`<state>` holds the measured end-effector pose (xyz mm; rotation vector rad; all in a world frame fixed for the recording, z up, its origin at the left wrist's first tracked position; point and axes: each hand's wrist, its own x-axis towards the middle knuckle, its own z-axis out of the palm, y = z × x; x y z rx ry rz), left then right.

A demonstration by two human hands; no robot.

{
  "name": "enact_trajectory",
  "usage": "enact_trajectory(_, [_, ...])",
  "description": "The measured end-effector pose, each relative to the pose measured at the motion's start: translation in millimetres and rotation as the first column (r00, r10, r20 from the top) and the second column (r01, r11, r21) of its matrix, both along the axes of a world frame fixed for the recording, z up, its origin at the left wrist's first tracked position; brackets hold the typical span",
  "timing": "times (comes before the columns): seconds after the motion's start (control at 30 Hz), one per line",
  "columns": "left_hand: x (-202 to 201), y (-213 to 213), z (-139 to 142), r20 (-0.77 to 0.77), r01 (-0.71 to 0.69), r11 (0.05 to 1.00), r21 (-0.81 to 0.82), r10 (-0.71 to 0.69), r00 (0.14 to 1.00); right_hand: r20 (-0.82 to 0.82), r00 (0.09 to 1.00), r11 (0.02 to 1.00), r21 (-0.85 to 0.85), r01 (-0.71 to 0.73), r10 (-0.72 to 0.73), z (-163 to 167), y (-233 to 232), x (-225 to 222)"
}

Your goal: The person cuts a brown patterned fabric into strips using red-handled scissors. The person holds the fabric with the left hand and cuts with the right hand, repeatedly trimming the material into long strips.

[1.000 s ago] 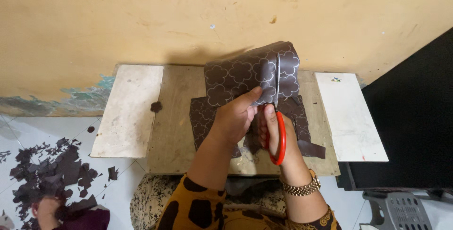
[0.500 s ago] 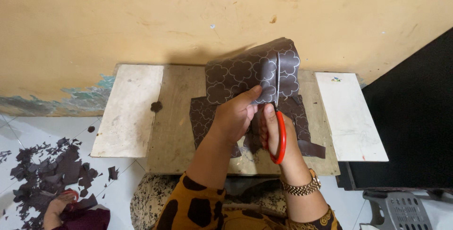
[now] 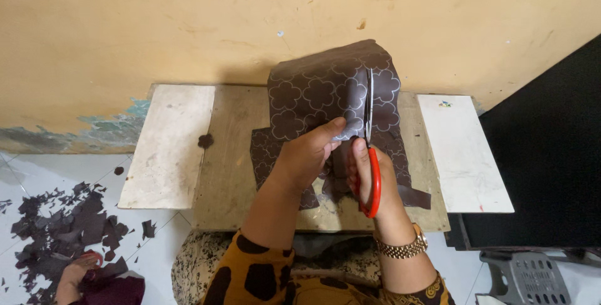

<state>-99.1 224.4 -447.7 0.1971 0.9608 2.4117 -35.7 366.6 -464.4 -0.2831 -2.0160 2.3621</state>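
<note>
Head cam looking straight down here: the brown patterned fabric (image 3: 319, 89), dark with a pale clover-ish outline print, is held up off the low wooden table (image 3: 231, 173) toward its back edge, close to the yellow wall (image 3: 188, 23). More of the same cloth lies flat under it in the middle of the table, with a strip trailing off toward the front right corner.

The left hand (image 3: 307, 155) is pinched shut on the lower edge of the raised piece, thumb on top. The right hand (image 3: 369, 173) is closed through the red handles of the scissors (image 3: 369, 148), blades pointing up and away into the fabric. The blades look nearly together, running up the cloth just right of the left thumb.

What worries me, honestly: that thumb is sitting right beside the blade line. If the cloth slips or the cut wanders left, the blade could meet the thumb. Also the fabric is unsupported up there, so if the pinch loosens it can sag and the cut will drift off the printed outline, or the blades will just chew and fold the cloth instead of slicing.

There's a small dark scrap (image 3: 205, 140) near the table's left side, white boards (image 3: 463, 155) at both ends, and a pile of offcuts (image 3: 69, 230) on the tiled floor at the left, where another person's hand (image 3: 78, 270) is down among them. Gold watch (image 3: 404, 247) on the right wrist.
</note>
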Motion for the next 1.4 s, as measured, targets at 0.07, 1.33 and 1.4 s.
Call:
enact_trajectory(0.07, [-0.1, -1.2, -1.4, 0.02, 0.009, 1.0, 0.009, -0.009, 1.0, 0.0, 1.0, 0.999, 0.043, -0.008, 0.008, -0.8, 2.5, -0.3])
enact_trajectory(1.33, [-0.3, -15.2, -8.8, -0.065, -0.11, 0.994, -0.015, 0.109, 0.992, -0.03, 0.996, 0.991, 0.11, -0.077, 0.081, 6.8, 3.9, 5.5])
enact_trajectory(1.4, [-0.6, -18.1, -9.1, -0.1, -0.155, 0.951, -0.266, 0.133, 0.986, -0.029, 0.996, 0.985, 0.156, -0.077, 0.082, 7.3, 4.3, 5.6])
